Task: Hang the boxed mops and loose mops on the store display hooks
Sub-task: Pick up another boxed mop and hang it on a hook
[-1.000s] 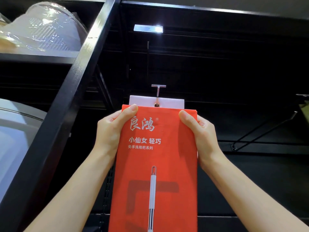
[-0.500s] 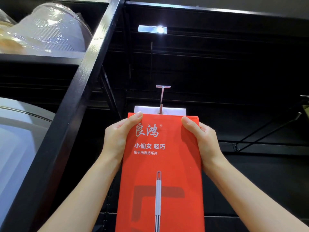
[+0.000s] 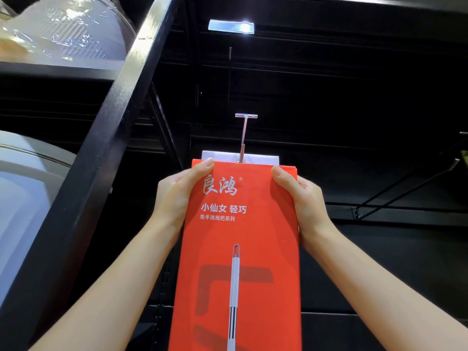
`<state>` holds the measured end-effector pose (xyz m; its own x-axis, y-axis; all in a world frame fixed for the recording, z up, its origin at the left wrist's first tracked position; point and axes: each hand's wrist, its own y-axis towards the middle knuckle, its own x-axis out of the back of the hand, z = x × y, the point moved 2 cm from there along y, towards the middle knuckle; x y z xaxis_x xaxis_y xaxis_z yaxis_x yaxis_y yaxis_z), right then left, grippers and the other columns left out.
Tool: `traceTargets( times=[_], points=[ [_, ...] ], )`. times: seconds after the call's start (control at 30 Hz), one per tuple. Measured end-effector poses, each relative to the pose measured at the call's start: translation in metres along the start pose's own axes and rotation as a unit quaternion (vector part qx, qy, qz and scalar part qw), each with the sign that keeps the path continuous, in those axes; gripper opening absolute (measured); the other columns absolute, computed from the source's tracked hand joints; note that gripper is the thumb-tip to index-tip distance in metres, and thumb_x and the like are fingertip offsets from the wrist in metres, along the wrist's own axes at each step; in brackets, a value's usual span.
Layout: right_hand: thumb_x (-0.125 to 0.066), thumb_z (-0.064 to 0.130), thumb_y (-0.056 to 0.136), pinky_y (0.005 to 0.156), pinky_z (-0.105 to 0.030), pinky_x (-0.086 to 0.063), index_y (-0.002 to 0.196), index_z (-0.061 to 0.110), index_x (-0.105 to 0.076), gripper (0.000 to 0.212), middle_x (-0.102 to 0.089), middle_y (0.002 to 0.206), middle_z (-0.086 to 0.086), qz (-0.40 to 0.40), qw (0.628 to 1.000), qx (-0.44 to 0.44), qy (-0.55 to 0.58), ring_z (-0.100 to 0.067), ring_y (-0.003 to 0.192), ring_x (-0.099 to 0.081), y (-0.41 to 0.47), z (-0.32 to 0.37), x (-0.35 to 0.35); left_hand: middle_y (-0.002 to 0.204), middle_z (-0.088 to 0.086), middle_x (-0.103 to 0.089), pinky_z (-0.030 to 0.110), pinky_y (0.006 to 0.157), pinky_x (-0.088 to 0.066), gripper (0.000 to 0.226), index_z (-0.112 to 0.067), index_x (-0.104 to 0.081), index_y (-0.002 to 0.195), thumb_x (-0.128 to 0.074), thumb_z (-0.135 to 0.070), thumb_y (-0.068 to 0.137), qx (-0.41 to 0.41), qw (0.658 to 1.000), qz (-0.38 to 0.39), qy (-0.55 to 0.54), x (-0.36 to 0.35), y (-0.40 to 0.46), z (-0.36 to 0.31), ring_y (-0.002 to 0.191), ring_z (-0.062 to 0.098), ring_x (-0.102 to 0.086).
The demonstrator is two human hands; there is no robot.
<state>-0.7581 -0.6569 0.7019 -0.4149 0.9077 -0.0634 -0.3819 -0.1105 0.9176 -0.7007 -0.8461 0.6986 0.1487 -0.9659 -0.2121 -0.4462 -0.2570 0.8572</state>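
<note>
A tall red mop box (image 3: 240, 249) with white lettering and a printed mop stands upright in the middle of the head view. My left hand (image 3: 177, 196) grips its upper left edge, thumb on the front. My right hand (image 3: 301, 196) grips the upper right edge the same way. A white hang tab (image 3: 217, 156) sticks up behind the box top. A metal display hook (image 3: 244, 138) with a flat T-shaped end passes through the tab and juts out above the box.
A black shelf post (image 3: 101, 153) slants up at left, with plastic-wrapped goods (image 3: 63, 34) and a white container (image 3: 22, 188) beyond it. Dark back panels (image 3: 329, 97) fill the rear. An empty black wire hook (image 3: 405, 188) sticks out at right. A price tag holder (image 3: 231, 26) glints above.
The box has slid further back along the hook, so more of the hook's rod shows in front of the tab. Both hands keep their grip on the box top.
</note>
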Motion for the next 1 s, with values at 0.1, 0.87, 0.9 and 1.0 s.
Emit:
traceTargets(
  times=[0.1,0.87,0.9,1.0],
  points=[
    [-0.073,0.047,0.063,0.067,-0.037,-0.057,0.072,0.017,-0.073,0.031,-0.073,0.078,-0.009,-0.003,1.0,-0.003,-0.001,-0.023,0.068,-0.069,0.001,-0.003,0.0,0.077,0.007,-0.077,0.03,0.059,-0.057,0.037,-0.018,-0.079,0.071,-0.081,-0.052,0.055,-0.002,1.0,-0.002,0.011,0.001,0.001,0.002,0.064,0.02,-0.073],
    [-0.072,0.038,0.077,0.058,-0.029,-0.057,0.068,0.018,-0.072,0.022,-0.072,0.072,-0.004,-0.009,0.999,-0.048,0.0,-0.017,0.062,-0.068,0.027,-0.061,0.01,0.075,0.006,-0.076,0.03,0.061,-0.058,0.028,-0.014,-0.075,0.072,-0.075,-0.042,0.072,0.032,0.999,-0.027,0.0,0.007,0.032,0.057,0.064,0.019,-0.072],
    [-0.073,0.039,0.075,0.058,-0.029,-0.057,0.069,0.017,-0.073,0.023,-0.073,0.073,-0.005,-0.008,0.999,-0.05,0.004,-0.018,0.063,-0.068,0.028,-0.064,0.01,0.075,0.007,-0.076,0.029,0.061,-0.058,0.028,-0.015,-0.076,0.071,-0.076,-0.043,0.071,0.033,0.999,-0.025,0.0,0.008,0.034,0.06,0.064,0.018,-0.072],
    [-0.076,0.04,0.071,0.062,-0.031,-0.055,0.07,0.016,-0.073,0.024,-0.072,0.076,-0.007,-0.012,0.998,-0.054,0.009,-0.019,0.066,-0.067,0.032,-0.073,0.011,0.076,0.008,-0.076,0.028,0.059,-0.058,0.034,-0.015,-0.077,0.071,-0.077,-0.048,0.063,0.035,0.999,-0.02,-0.004,0.009,0.038,0.069,0.065,0.019,-0.072]
  ],
)
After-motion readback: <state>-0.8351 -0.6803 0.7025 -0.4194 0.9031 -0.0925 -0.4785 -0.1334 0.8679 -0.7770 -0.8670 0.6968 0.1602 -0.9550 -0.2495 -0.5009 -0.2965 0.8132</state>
